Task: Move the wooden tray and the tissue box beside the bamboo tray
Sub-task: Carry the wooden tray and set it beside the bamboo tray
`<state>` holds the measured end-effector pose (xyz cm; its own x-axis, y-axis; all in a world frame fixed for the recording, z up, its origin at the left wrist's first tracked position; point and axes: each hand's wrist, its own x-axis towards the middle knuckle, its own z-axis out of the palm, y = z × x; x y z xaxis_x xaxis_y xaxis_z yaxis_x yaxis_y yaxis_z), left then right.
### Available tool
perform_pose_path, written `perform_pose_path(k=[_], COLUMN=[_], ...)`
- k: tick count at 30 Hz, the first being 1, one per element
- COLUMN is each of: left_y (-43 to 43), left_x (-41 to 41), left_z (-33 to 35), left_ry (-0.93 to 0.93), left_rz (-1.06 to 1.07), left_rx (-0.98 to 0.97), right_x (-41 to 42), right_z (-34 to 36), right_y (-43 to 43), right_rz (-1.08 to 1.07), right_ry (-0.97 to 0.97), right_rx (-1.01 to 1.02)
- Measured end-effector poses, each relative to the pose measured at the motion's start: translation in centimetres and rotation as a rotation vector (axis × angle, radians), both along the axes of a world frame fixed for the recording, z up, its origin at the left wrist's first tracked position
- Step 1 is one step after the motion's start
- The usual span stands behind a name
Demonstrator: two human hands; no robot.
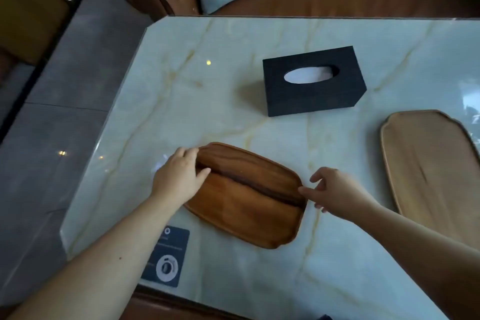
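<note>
The dark brown oval wooden tray (246, 197), split by a ridge into two compartments, lies on the pale veined marble table (207, 101) straight in front of me. My left hand (179, 176) grips its left end, fingers curled over the rim and thumb pressed inside the tray. My right hand (335, 191) is at the right end, fingers spread apart, the index fingertip touching the rim, nothing clamped. The black rectangular tissue box (314, 80), white tissue showing in its oval slot, stands farther back, well apart from the tray. The long light bamboo tray (428, 163) lies at the right edge of view. A dark printed card (166, 257) lies near my left forearm.
</note>
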<state>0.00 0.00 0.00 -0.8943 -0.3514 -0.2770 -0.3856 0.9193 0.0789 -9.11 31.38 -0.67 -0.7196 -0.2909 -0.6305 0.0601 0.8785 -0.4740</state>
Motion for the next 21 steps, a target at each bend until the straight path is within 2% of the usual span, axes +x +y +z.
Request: perform_pose_path(k=[5,10,16,21], left_y=[-1.2,-1.8,-0.2,4.4], left_x=[-0.2,-0.7,-0.7,-1.4], left_z=[-0.8,-1.1,-1.1,-0.6], left_ry=[-0.024,-0.026,0.087,0.153], left_rz=[0.155,0.289,0.351,0.379], left_rx=[0.055,0.142,0.321,0.504], right_x=[0.6,0.7,1.4,1.0], right_z=[-0.8,-0.7,0.4,1.3], right_y=[-0.9,-0.5,3.2,8.5], right_rz=[-0.049,-0.1,-0.244,-0.413], right_ry=[-0.144,-0.163,-0.03,0.046], right_rx=[-0.034,-0.078,-0.16,-0.23])
